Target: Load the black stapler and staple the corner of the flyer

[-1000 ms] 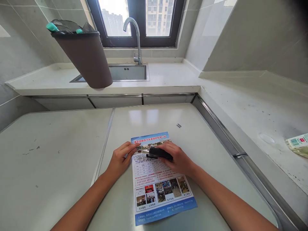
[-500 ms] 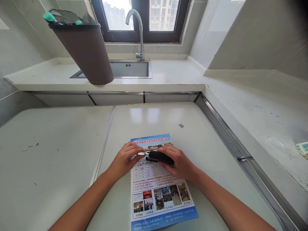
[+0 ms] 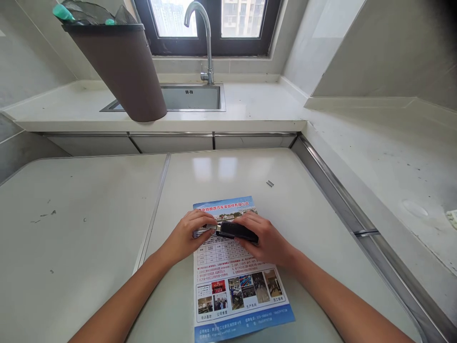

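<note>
Moved closer together since earlier, left hand (image 3: 187,234) and right hand (image 3: 264,238) have fingers clamped on the stapler (image 3: 233,231).

The left forearm (image 3: 132,295), at the lower left of the frame, and the right forearm (image 3: 332,300), at the lower right, are bare and narrow toward the wrists (image 3: 163,258). The left hand (image 3: 187,236) and right hand (image 3: 267,239) are bare too, with slim fingers (image 3: 200,221).
</note>
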Tool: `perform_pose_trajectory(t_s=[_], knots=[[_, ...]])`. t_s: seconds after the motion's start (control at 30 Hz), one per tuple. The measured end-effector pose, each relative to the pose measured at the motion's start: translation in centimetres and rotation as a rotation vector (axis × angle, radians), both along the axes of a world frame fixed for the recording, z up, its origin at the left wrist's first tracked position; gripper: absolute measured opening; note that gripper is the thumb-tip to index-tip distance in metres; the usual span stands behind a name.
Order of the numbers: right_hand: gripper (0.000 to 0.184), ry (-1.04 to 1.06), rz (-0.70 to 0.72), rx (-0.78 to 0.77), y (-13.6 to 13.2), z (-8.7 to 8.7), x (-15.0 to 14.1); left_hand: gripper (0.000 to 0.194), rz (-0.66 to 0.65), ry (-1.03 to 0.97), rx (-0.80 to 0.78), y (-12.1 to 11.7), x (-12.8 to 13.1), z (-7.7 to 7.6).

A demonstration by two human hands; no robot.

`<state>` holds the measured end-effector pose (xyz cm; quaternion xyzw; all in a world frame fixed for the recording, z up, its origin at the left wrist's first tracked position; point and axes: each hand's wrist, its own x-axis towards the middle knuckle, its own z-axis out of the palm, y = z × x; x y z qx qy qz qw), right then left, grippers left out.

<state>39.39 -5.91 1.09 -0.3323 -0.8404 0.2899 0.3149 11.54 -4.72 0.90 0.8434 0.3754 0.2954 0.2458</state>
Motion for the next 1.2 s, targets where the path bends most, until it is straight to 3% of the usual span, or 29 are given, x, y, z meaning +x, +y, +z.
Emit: perform_pose_trajectory(t_s=[0.5, 0.97, 1.13, 1.2], knots=[[0.035, -0.001, -0.004, -0.002, 0.0, 0.0, 0.1, 0.033, -0.093, -0.034, 0.180, -0.1, -0.9, -0.9], [0.037, 0.103, -0.043, 0.014, 0.3, 0.0, 0.6, 0.019, -0.020, -0.023, 0.245, 0.3, -2.1, -0.3], [0.036, 0.198, -0.014, 0.079, 0.2, 0.8, 1.3, 0.028, -0.139, -0.072, 0.253, 0.1, -2.3, 0.4], [0.035, 0.210, 0.012, 0.100, -0.1, 1.2, 1.1, 0.025, -0.129, -0.101, 0.219, -0.2, -1.9, 0.8]])
